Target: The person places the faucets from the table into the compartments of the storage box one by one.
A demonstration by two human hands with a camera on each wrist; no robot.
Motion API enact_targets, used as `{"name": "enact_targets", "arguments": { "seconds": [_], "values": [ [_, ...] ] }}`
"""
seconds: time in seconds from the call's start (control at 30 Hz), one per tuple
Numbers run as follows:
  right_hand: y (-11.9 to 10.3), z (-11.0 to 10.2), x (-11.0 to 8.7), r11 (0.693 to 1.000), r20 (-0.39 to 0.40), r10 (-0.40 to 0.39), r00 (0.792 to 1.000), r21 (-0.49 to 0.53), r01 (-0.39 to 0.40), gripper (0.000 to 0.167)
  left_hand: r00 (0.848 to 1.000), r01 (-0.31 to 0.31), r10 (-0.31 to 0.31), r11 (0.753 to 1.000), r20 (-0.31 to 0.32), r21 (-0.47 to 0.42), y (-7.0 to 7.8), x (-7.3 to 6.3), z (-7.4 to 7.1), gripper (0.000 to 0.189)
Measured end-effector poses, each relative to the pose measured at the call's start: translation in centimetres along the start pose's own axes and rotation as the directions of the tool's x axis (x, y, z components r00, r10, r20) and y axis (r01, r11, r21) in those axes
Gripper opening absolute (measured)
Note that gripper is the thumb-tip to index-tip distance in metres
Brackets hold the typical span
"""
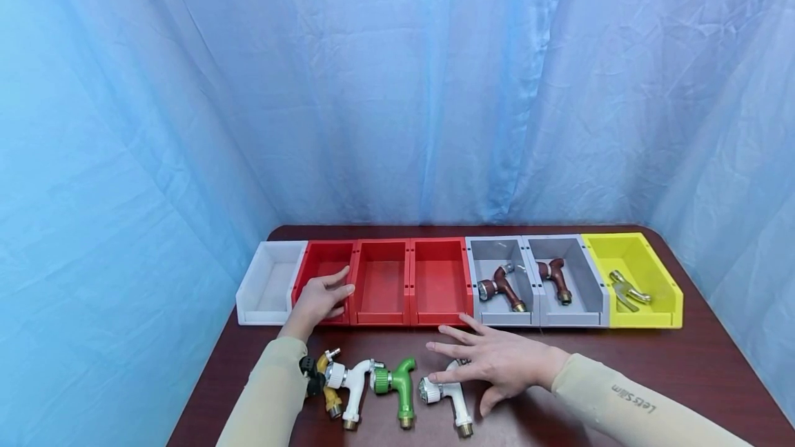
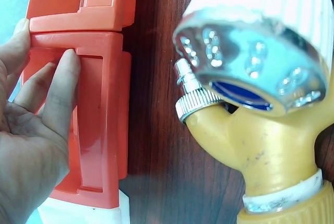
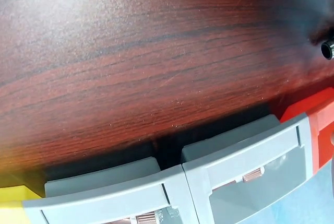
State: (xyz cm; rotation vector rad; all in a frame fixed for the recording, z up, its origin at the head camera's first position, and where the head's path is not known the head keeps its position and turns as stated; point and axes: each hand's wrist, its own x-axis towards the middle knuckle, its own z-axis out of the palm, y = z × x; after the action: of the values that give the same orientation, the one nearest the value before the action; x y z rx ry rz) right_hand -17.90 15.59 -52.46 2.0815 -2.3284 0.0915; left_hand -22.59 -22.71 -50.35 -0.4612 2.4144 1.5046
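Observation:
My left hand [image 1: 319,301] reaches over the leftmost red bin [image 2: 96,125], fingertips at the wall it shares with the middle red bin [image 1: 381,281]; no faucet shows in its fingers. Below its wrist lie a yellow faucet [image 2: 276,145] and a white faucet [image 1: 355,392] with a ribbed knob. A green faucet [image 1: 404,392] lies to their right. My right hand [image 1: 497,362] hovers with spread fingers over another white faucet [image 1: 458,405], partly covering it; whether they touch is unclear. The right wrist view shows mostly table, no held object.
A white bin [image 1: 268,281] ends the row at left, and a third red bin [image 1: 439,288] stands mid-row. Two grey bins [image 1: 491,254] [image 3: 245,166] hold brown faucets [image 1: 506,288]. At right, a yellow bin [image 1: 661,288] contains a brass-coloured faucet [image 1: 629,290]. Blue curtains surround the table.

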Motion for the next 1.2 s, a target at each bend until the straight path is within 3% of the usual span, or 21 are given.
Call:
{"name": "enact_targets", "arguments": {
  "seconds": [0.53,0.97,1.2],
  "values": [
    [-0.7,0.6,0.7,0.998,-0.031,-0.057,0.998,-0.036,0.056,0.088,1.0,-0.017,0.018,0.999,0.004,-0.034,-0.3,0.0,0.0,0.068],
    [-1.3,0.6,1.1,0.986,0.079,-0.042,0.996,0.163,0.028,0.085,1.0,-0.022,0.022,0.999,0.0,-0.025,-0.5,0.1,0.0,0.069],
    [-1.8,1.4,1.3,0.993,0.088,-0.051,0.995,0.112,0.041,0.082,1.0,-0.02,0.021,1.0,0.005,-0.021,-0.4,0.1,0.0,0.069]
  ]
}}
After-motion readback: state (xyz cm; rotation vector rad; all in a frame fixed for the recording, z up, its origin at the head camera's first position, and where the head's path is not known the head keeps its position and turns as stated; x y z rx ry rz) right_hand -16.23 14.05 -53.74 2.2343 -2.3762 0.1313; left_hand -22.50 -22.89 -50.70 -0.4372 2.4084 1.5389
